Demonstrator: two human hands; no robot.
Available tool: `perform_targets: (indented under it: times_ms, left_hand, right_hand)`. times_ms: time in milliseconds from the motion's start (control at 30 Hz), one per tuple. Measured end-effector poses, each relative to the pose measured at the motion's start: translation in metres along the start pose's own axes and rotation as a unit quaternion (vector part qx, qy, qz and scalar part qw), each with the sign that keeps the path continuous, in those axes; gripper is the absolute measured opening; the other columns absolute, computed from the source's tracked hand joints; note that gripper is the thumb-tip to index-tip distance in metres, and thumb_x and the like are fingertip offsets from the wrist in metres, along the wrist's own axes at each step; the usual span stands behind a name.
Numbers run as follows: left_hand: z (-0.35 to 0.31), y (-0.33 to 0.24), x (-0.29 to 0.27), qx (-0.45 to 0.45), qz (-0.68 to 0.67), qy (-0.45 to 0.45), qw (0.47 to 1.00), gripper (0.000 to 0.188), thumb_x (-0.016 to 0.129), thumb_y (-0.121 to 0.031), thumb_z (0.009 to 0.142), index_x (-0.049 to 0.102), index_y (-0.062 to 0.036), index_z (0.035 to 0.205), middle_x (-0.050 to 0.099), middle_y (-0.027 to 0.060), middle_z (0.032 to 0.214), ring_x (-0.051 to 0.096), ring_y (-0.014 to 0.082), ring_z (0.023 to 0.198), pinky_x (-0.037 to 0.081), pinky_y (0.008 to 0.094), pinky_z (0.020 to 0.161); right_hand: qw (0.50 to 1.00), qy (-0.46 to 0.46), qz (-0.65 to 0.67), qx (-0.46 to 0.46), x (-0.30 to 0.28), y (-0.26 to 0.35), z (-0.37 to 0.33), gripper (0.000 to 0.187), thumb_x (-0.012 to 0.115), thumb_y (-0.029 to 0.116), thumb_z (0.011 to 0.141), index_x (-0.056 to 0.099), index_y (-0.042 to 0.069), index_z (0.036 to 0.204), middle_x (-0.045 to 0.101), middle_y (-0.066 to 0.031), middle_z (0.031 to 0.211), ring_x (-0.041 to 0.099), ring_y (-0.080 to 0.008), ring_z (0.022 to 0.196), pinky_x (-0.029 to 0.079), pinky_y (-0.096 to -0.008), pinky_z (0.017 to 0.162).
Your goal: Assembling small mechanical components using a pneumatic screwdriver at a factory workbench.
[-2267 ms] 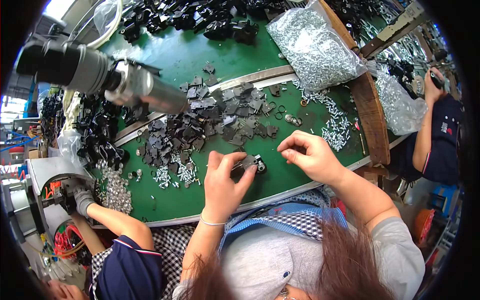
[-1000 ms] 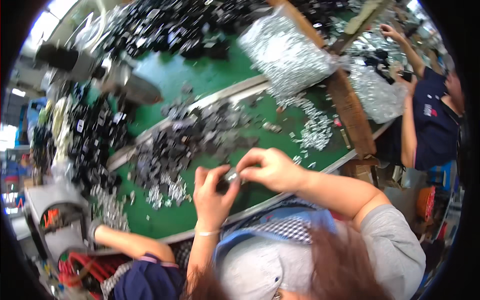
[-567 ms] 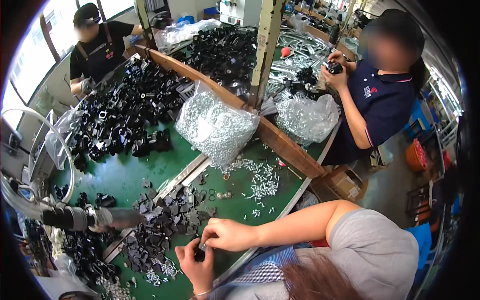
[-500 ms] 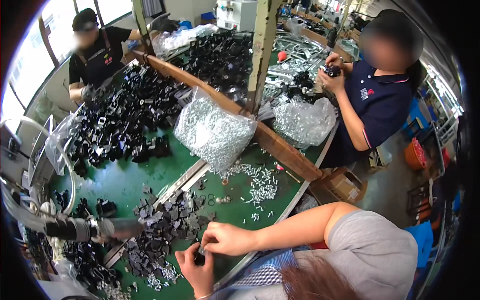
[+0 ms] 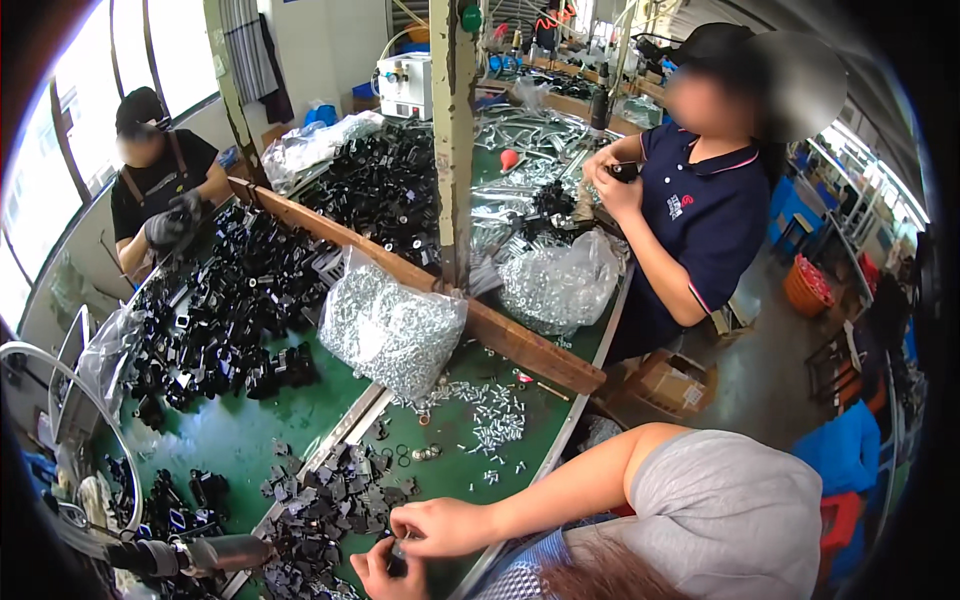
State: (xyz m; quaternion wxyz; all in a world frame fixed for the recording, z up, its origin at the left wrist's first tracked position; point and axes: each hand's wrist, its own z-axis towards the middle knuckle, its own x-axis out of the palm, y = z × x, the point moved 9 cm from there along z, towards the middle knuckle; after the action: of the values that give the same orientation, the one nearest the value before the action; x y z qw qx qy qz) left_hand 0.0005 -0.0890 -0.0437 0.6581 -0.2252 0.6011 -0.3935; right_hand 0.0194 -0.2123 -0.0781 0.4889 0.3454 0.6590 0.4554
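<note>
Black part (image 5: 398,562), small: being held between both hands over the near edge of the green table (image 5: 230,440), low in the view.

Left hand (image 5: 385,578): thumb and fingers curling around the part, grasping it from below; the lower picture edge is cutting this hand off.

Right hand (image 5: 440,527): thumb and fingertips bunching together at the part's upper end; whether they are gripping it or some smaller piece, one cannot tell. Two seconds ago this hand was hovering apart from the part; now it is meeting it.

Dark flat plates (image 5: 330,500): lying heaped just beyond the hands, loosely overlapping.

Silver pins (image 5: 497,415): lying scattered further right.

Clear bag (image 5: 395,330), filled with small metal pieces: resting against the wooden board (image 5: 500,345).

Metal-tipped tool (image 5: 215,553): pointing toward the plates from the lower left.

Co-worker's gloved hands (image 5: 172,222), far left: now coming together; half a second ago one arm was stretching out sideways.

Second co-worker's hands (image 5: 620,195), right: holding a dark piece, as before.

View: swinging upward and rightward, the person's hands now sitting lower.
</note>
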Motion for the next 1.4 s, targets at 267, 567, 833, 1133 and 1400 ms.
perform_targets:
  times_ms: [267,567,833,1133,1400]
  left_hand:
    - [0.014,0.019,-0.011,-0.013,0.007,-0.021,1.000,0.021,0.069,-0.009,0.082,0.065,-0.0042,0.102,0.053,0.0126,0.088,0.055,0.0251,0.073,0.047,0.0342,0.066]
    - [0.017,0.018,-0.020,-0.052,-0.003,-0.068,0.996,0.020,0.069,-0.013,0.085,0.066,-0.0049,0.103,0.052,0.0104,0.089,0.055,0.0218,0.075,0.046,0.0328,0.066]
    - [0.016,0.022,-0.020,-0.050,-0.007,-0.079,0.996,0.021,0.071,-0.017,0.084,0.067,-0.0059,0.102,0.053,0.0114,0.088,0.056,0.0245,0.075,0.047,0.0343,0.066]
    - [0.015,0.024,-0.023,-0.068,-0.021,-0.071,0.995,0.019,0.071,-0.016,0.083,0.067,-0.0069,0.099,0.057,0.0140,0.087,0.057,0.0288,0.075,0.047,0.0375,0.067]
    - [0.024,0.038,-0.015,-0.033,-0.040,-0.098,0.994,0.024,0.073,-0.018,0.073,0.066,-0.0072,0.092,0.056,0.0125,0.086,0.055,0.0314,0.084,0.045,0.0389,0.074]
  right_hand:
    - [0.998,0.004,0.059,0.004,0.024,-0.007,0.037,0.023,0.058,0.021,0.079,0.058,0.001,0.092,0.063,-0.0123,0.083,0.061,-0.0247,0.081,0.048,-0.0375,0.071]
    - [0.986,0.027,0.155,0.045,0.026,-0.007,0.050,0.019,0.057,0.014,0.074,0.059,0.002,0.090,0.061,-0.0081,0.080,0.058,-0.0188,0.076,0.047,-0.0325,0.069]
    - [0.978,0.031,0.198,0.062,0.027,-0.011,0.051,0.019,0.058,0.013,0.073,0.059,0.002,0.088,0.060,-0.0055,0.078,0.055,-0.0145,0.075,0.045,-0.0288,0.068]
    - [0.976,0.048,0.203,0.066,0.035,-0.017,0.052,0.021,0.060,0.016,0.074,0.060,0.002,0.089,0.062,-0.0073,0.081,0.057,-0.0164,0.075,0.047,-0.0302,0.068]
    - [0.965,-0.162,-0.066,-0.198,-0.037,0.074,0.071,0.089,0.083,0.041,0.063,0.044,-0.001,0.132,0.057,-0.0214,0.114,0.053,-0.0355,0.111,0.044,-0.0415,0.094]
